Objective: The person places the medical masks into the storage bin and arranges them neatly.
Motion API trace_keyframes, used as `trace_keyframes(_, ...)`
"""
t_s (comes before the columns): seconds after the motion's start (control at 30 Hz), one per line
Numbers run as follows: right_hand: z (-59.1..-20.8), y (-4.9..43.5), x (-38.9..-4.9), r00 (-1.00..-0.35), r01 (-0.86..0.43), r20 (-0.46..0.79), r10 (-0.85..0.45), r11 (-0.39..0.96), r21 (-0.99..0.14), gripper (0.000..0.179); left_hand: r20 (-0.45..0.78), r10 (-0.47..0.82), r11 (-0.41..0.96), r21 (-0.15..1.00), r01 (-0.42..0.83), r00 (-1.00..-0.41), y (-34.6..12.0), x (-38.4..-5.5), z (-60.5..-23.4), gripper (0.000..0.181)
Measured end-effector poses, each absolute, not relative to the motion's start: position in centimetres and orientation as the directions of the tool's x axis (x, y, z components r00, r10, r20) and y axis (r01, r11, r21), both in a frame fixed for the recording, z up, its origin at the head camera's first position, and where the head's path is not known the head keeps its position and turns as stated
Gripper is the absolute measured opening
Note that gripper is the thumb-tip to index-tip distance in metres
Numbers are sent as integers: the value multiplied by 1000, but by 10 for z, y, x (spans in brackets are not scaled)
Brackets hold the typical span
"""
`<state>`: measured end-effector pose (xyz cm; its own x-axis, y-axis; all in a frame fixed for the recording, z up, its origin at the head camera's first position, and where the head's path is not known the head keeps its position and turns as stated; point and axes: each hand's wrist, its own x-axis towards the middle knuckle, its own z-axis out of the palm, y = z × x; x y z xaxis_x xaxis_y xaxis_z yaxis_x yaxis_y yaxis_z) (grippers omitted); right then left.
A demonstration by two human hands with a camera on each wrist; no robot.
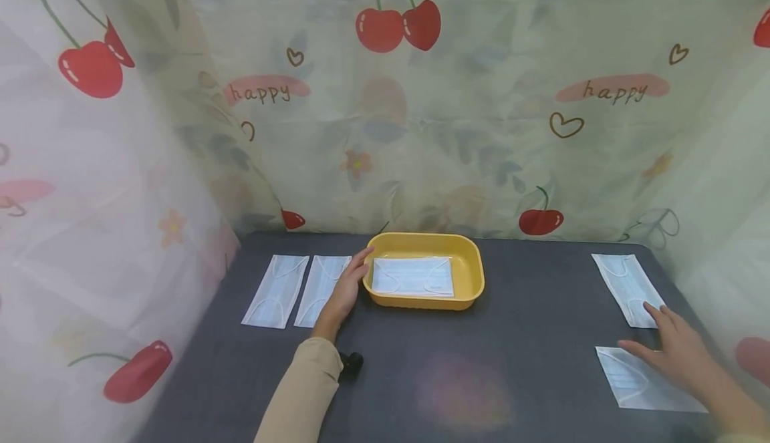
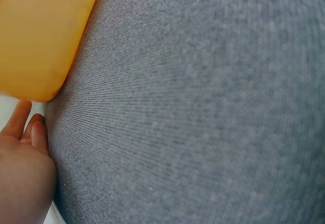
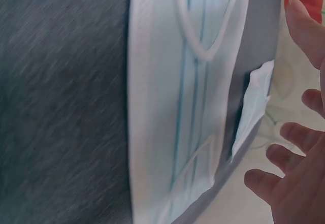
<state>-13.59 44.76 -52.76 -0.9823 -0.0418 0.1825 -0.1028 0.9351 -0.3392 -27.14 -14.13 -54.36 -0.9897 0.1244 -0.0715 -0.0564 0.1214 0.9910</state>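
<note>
My left hand (image 1: 344,290) rests beside the left end of a yellow plastic tray (image 1: 472,276), its fingers straight along the rim; the left wrist view shows the fingertips close to the tray's wall (image 2: 40,41). A light-blue face mask (image 1: 412,276) with white ear loops lies flat in the tray. My right hand (image 1: 680,349), fingers spread, hovers over the right side of the table and holds nothing. Under it lies a face mask (image 1: 637,383), partly covered from view by the hand. Beyond the fingertips is another face mask (image 1: 625,286), also seen in the right wrist view (image 3: 254,102).
Two more face masks, one outer (image 1: 275,292) and one inner (image 1: 319,282), lie left of the tray; my left hand partly hides the inner one. The dark grey tabletop (image 1: 535,336) meets a cherry-patterned curtain (image 1: 457,135) at the back and sides.
</note>
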Motion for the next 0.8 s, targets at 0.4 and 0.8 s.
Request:
trace_keyframes(0.4,-547,471,-123,-975,-99,218,-31,946,-307,88,-77,123,109,992,-64,-989,-141,-270,-540,48)
trace_keyframes(0.8,-551,476,-116,-995,-2,97,26,962,-273,87,-87,115,132,989,-72,-989,-141,-273,-544,47)
